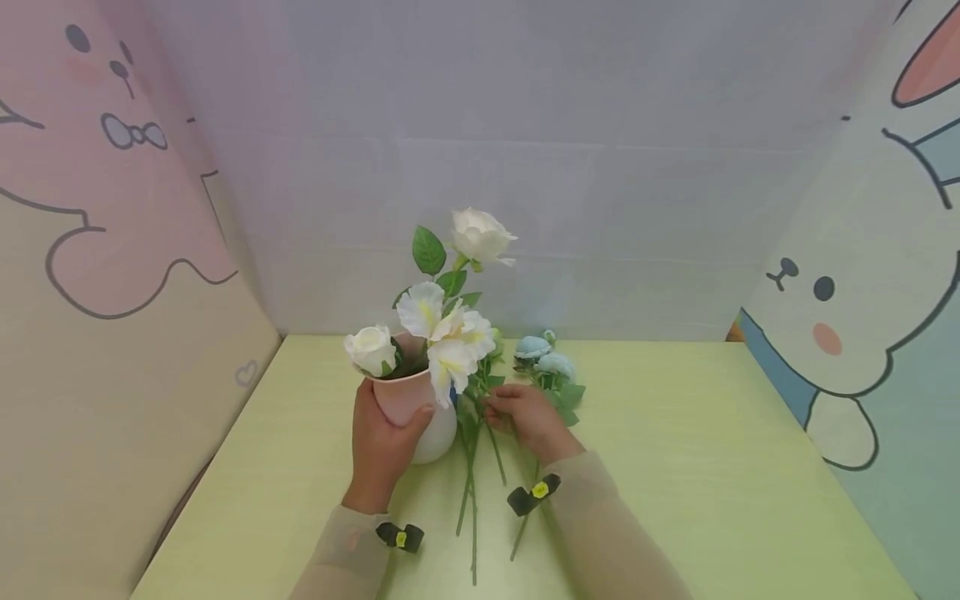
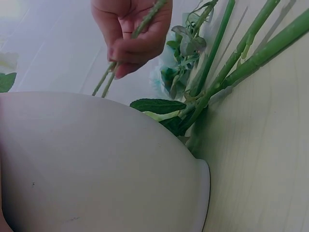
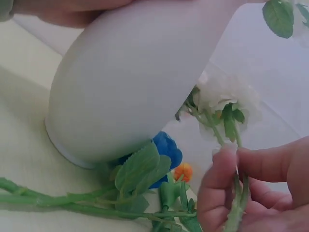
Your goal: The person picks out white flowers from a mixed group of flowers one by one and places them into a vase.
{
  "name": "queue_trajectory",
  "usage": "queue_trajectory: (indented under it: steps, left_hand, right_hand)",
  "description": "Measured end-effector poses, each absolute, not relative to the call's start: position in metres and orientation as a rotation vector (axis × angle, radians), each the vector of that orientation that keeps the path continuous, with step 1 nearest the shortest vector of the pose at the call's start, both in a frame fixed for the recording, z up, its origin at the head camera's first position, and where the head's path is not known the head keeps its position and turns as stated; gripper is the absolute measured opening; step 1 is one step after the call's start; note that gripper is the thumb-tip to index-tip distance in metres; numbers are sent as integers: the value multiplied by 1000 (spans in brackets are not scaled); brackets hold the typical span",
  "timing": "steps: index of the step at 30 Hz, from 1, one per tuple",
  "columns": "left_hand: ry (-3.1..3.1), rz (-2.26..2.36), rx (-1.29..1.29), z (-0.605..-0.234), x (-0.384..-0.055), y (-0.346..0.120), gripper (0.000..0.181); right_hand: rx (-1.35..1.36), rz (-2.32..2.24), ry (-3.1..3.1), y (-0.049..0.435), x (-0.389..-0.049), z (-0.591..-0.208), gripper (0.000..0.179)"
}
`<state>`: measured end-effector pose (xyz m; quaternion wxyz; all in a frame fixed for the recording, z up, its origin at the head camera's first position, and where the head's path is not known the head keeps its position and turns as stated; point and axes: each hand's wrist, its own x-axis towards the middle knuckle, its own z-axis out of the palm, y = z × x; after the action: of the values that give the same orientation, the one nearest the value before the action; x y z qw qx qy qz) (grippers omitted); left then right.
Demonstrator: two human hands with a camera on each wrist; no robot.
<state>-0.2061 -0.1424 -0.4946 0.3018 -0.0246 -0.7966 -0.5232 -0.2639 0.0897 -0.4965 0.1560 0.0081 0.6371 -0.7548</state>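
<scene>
A white vase (image 1: 438,435) with a pinkish upper part stands on the table, and my left hand (image 1: 381,437) grips its left side, thumb across the front. A white rose (image 1: 371,349) leans over the vase's left rim. Behind rises a taller white rose (image 1: 481,236) with green leaves. To the right of the vase, my right hand (image 1: 528,417) pinches a green forked stem (image 3: 235,203) between thumb and fingers. That stem bears white flowers with yellow centres (image 1: 450,333), which hang in front of the rim. The vase hides most of my left hand in the wrist views.
Pale blue flowers (image 1: 553,364) with leaves lie on the table (image 1: 675,467) beyond my right hand. Loose green stems (image 1: 473,533) stretch toward the front. Beside the vase base are a blue flower (image 3: 168,149) and an orange one (image 3: 183,172). A pale curtain (image 1: 600,192) closes the back.
</scene>
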Motion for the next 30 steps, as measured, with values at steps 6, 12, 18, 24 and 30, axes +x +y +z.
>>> queue_trajectory:
  steps: [6,12,18,24,30]
  left_hand:
    - [-2105,-1409,-71,-495,-206,-142,95]
    - [-2115,-1392,-73,-496,-207,-143,95]
    - [-2120,-1374,-71,-496,-206,-143,96]
    - [-2135,-1359,-61,-496,-206,-142,96]
    - [-2126,-1368,-70,-496,-207,-143,96]
  right_hand:
    - [3,-2202,1775,91,-259,-494,41]
    - [7,-2261,1748,94,-254,-488,37]
    - [57,-2301,1588,97,-252,-481,47]
    - [52,-2363,1507,100,-249,-476,44]
    - [-25,-2471,1546,104,-245,-468,37]
